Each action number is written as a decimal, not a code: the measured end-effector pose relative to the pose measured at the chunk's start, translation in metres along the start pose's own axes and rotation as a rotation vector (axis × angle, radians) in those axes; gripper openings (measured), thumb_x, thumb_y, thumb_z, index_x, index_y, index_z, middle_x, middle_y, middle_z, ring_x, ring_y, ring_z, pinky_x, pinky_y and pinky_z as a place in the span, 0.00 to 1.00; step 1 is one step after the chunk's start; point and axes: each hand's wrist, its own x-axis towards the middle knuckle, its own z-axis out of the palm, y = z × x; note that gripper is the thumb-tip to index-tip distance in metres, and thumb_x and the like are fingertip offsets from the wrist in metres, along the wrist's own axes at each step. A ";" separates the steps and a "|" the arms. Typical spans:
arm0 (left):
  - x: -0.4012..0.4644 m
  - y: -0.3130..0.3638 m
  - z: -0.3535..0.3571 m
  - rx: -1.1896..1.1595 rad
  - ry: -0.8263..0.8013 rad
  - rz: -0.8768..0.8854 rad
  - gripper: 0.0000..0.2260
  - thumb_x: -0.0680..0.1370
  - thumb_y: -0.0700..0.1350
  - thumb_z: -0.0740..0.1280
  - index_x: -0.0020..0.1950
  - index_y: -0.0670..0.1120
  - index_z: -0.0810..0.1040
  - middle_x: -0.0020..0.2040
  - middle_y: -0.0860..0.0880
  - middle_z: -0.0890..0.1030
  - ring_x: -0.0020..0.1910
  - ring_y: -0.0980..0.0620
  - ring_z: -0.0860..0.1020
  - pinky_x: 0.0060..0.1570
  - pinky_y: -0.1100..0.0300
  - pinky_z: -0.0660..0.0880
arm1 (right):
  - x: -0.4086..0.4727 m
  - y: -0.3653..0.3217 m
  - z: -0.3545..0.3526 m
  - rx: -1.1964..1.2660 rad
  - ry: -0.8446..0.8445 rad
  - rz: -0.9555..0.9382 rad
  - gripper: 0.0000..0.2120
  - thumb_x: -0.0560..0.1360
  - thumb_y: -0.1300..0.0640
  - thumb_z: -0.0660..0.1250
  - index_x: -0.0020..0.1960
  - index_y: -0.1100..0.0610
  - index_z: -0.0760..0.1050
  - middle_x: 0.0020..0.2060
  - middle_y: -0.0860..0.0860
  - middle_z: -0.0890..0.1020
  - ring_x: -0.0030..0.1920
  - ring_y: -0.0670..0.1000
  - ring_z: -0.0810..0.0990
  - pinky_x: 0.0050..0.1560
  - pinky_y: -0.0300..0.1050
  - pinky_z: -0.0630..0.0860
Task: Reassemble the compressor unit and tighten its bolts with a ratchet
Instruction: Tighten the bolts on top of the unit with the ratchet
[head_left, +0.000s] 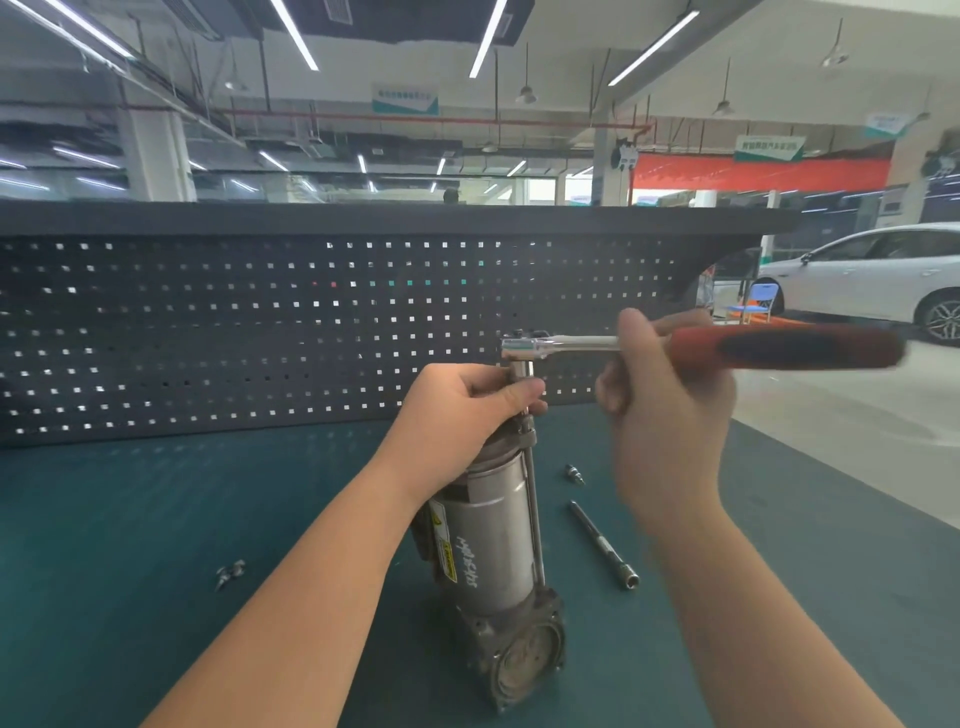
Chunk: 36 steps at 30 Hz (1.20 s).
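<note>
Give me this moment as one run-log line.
phase: tightening long bolt | left hand: steadies socket atop compressor | right hand: holds ratchet | extension bar: lying on mat

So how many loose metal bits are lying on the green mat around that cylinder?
3: a small fitting right of the compressor, a long extension bar nearer on that side, and a small piece to its left. Arms may hide others.

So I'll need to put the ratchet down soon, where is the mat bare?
Bare mat lies left of the compressor, between the pegboard and the small bits. Right of it is crowded: extension bar, loose bolt.
</note>
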 end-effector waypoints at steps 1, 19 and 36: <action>0.000 -0.001 0.000 0.000 0.018 0.002 0.06 0.74 0.45 0.74 0.44 0.42 0.86 0.37 0.44 0.85 0.33 0.55 0.79 0.33 0.69 0.76 | -0.008 -0.001 0.004 -0.309 -0.082 -0.289 0.15 0.75 0.54 0.66 0.34 0.46 0.64 0.27 0.42 0.71 0.27 0.44 0.68 0.33 0.36 0.67; 0.001 0.000 0.004 0.230 0.088 0.040 0.08 0.78 0.43 0.70 0.38 0.50 0.84 0.23 0.58 0.78 0.24 0.62 0.76 0.30 0.72 0.71 | -0.011 0.000 0.014 -0.494 -0.182 -0.636 0.17 0.73 0.60 0.66 0.35 0.45 0.62 0.27 0.43 0.67 0.31 0.39 0.67 0.34 0.26 0.64; 0.001 0.001 0.010 0.241 0.086 0.067 0.12 0.77 0.43 0.70 0.34 0.46 0.83 0.24 0.60 0.77 0.25 0.65 0.74 0.30 0.74 0.69 | -0.013 -0.002 0.006 -0.630 -0.220 -0.506 0.12 0.73 0.53 0.65 0.35 0.47 0.62 0.29 0.42 0.72 0.29 0.43 0.68 0.30 0.35 0.68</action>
